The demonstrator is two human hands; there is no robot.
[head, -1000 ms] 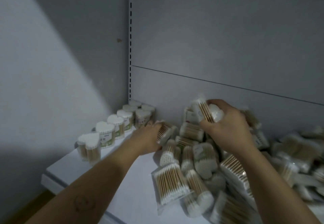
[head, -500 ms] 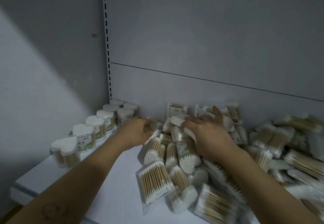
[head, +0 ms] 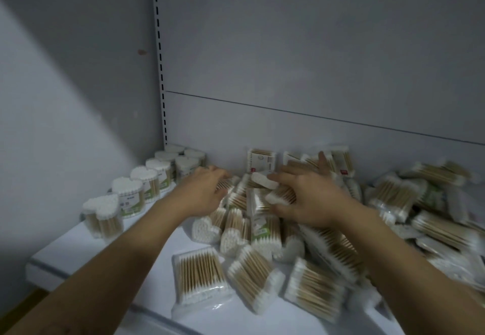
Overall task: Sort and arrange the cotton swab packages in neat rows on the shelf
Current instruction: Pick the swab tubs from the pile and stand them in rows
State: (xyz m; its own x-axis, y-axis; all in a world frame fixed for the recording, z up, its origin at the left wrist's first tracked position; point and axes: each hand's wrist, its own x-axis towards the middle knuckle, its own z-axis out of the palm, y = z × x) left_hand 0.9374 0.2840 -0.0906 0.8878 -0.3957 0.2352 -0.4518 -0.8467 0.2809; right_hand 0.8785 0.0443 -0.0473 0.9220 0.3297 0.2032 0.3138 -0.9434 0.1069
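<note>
Upright heart-shaped cotton swab tubs [head: 127, 193] stand in a row along the left side of the white shelf [head: 78, 250], running to the back corner. A loose pile of swab packages [head: 262, 229] covers the middle and right. My left hand [head: 202, 193] reaches into the pile's left edge, its fingers curled over a small swab pack [head: 225, 183]. My right hand [head: 309, 198] lies palm down on top of the pile. Its fingers are spread over lying heart-shaped tubs [head: 279, 194] and the thumb is low. The view is blurred.
Flat bags of swabs [head: 199, 273] lie near the front edge, and more bags [head: 443, 227] are heaped at the right. A boxed pack [head: 262, 160] leans on the grey back panel. A slotted upright rail [head: 161, 85] marks the corner.
My right hand has come down from holding a pack above the pile to lying flat on it. My left hand stays at the pile's left edge. The view has shifted slightly.
</note>
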